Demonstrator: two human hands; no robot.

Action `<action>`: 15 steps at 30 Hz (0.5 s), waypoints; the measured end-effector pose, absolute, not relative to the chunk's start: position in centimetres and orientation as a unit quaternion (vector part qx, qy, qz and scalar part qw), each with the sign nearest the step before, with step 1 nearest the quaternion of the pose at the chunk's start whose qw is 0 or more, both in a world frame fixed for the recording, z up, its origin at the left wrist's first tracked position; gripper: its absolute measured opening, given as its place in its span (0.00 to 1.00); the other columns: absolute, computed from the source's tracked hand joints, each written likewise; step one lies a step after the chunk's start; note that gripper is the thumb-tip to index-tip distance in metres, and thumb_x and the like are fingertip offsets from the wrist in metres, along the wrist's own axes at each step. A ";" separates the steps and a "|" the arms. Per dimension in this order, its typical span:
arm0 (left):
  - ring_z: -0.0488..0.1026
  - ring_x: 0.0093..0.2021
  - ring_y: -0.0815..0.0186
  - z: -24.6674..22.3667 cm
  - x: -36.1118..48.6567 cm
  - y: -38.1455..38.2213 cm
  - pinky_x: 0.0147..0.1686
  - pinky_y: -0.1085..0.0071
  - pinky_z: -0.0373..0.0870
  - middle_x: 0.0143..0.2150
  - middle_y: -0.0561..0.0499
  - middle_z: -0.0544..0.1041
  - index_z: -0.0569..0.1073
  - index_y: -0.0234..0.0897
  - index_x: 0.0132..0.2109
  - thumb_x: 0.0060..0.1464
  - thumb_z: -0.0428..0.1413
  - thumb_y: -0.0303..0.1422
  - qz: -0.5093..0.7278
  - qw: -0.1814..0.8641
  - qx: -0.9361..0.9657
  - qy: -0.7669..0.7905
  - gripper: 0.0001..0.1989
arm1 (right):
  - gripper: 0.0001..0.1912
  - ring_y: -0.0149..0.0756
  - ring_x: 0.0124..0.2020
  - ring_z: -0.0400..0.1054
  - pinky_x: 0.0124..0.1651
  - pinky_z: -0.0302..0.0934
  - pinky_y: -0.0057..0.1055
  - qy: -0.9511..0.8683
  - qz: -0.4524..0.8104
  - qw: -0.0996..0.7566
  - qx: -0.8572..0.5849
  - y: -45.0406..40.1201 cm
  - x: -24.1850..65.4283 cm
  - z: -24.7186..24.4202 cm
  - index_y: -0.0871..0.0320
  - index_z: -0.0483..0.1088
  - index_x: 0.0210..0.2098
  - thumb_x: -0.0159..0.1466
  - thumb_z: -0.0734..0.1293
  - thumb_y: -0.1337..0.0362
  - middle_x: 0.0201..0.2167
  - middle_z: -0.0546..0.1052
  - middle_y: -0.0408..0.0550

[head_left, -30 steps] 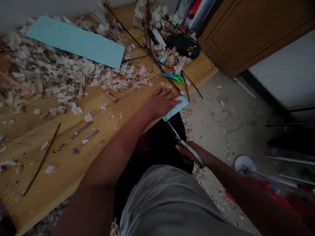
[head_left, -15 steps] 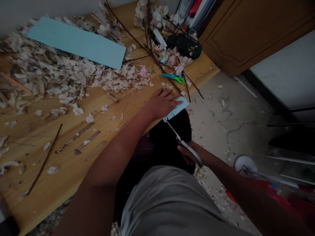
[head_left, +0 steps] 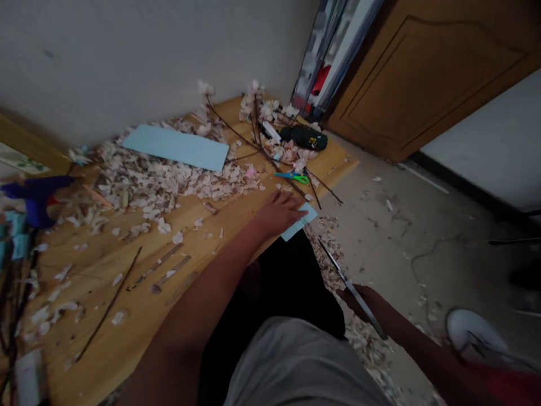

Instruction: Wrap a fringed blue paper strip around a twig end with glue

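Metal scissors with a long, curved, pale grey handle (head_left: 359, 297) have come away from the paper's edge, where their tips met it half a second ago, and the view has tilted up to show more wall. Both hands are apart: the left hand (head_left: 280, 213) lies flat with spread fingers, pinning a small pale blue paper piece (head_left: 301, 224) at the brink of the long wooden table (head_left: 147, 318), while the right hand (head_left: 375, 301) is wrapped around the handle, lower and off to the side, over the floor. Whether the blades are parted is hard to tell. As a judgement, neat cutting here calls for the left fingers to press firmly just behind the overhanging edge, out of the blades' path, and for the scissors to meet the paper squarely, so the thin sheet neither bends nor slides. Keeping the points clear of the dark-clothed leg (head_left: 298, 276) just below seems wise too. Smooth and matte, the paper has crisp straight sides, as does the larger pale blue rectangular sheet (head_left: 177, 150) beyond the left hand, which rests on a heap of crinkled, whitish, petal-like scraps (head_left: 169, 189). Just past the left fingertips lie small blue-and-green plastic scissors (head_left: 292, 177), across a rough, thin, dark brown branch (head_left: 236, 133); farther beyond sits a dark, rounded bundle (head_left: 305, 137) among pinkish blossoms.
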State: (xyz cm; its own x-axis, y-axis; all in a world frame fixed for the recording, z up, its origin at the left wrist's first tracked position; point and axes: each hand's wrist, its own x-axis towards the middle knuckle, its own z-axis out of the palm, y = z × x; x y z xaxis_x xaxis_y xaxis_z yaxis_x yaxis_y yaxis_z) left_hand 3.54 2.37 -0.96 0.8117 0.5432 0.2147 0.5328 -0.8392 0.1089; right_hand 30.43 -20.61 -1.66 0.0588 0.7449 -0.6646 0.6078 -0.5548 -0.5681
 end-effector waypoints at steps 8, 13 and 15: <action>0.59 0.71 0.55 2.4 0.8 -0.6 0.69 0.51 0.57 0.71 0.59 0.63 0.69 0.57 0.64 0.69 0.46 0.37 0.126 -0.061 0.944 0.298 0.21 | 0.26 0.38 0.17 0.61 0.23 0.59 0.35 -0.446 0.475 0.189 -0.734 -16.5 29.9 -1.1 0.52 0.62 0.22 0.53 0.68 0.36 0.15 0.66 0.44; 0.64 0.67 0.59 5.4 -4.9 -4.7 0.67 0.56 0.63 0.67 0.53 0.70 0.70 0.54 0.64 0.70 0.45 0.38 0.276 0.081 0.855 0.432 0.20 | 0.24 0.45 0.22 0.69 0.26 0.61 0.37 -0.546 0.386 0.169 -0.724 -13.0 28.0 -0.5 0.51 0.67 0.26 0.57 0.66 0.37 0.19 0.73 0.49; 0.71 0.61 0.59 5.5 -7.8 -7.1 0.61 0.58 0.69 0.61 0.48 0.75 0.73 0.51 0.62 0.70 0.44 0.41 0.376 0.178 0.758 0.503 0.20 | 0.21 0.50 0.27 0.74 0.30 0.63 0.38 -0.623 0.305 0.122 -0.710 -11.1 26.5 -0.2 0.52 0.68 0.27 0.58 0.66 0.40 0.24 0.77 0.52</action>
